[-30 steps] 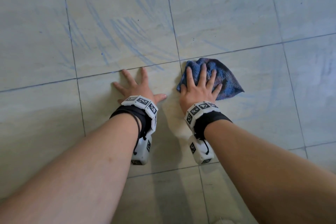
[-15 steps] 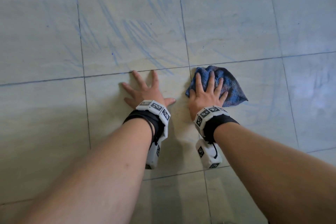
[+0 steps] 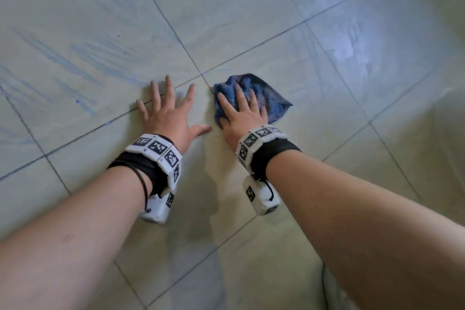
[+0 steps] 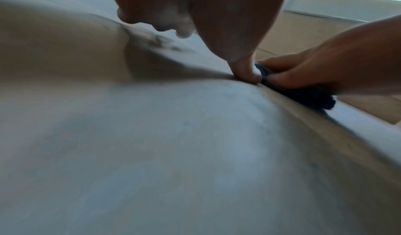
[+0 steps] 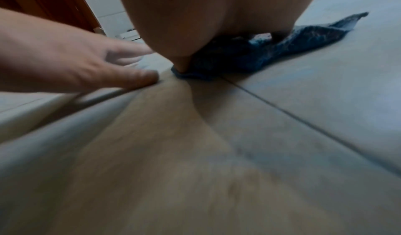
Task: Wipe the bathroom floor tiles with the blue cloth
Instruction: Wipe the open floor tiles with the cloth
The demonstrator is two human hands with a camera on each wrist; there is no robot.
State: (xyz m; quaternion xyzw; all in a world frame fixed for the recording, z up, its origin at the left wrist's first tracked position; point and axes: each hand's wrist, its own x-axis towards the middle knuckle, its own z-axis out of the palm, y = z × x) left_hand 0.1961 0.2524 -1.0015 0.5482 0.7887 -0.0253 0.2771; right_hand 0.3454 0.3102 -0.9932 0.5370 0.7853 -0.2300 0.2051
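Blue terry cloth lies bunched on the pale floor tiles under your right hand, just to the right of the point where four grout lines cross. Your right palm presses flat on the cloth, fingers straight and a little spread over its top, so the hand is pinning it down and not gripping it; from the right wrist view the cloth sits squashed beneath the heel of the hand, with one corner trailing out on the tile to the right. Your left hand rests on bare tile just beside it, fingers splayed wide and straight, thumb reaching towards the cloth, and it holds nothing. In the left wrist view your left thumb tip comes close up against the dark edge of the cloth, though whether it touches is too blurred to tell. Faint blue streaks mark the tiles up and to the left of your left hand, and a bright sheen lies on the tiles to the upper right. Both wrists carry white marker bands over black straps.
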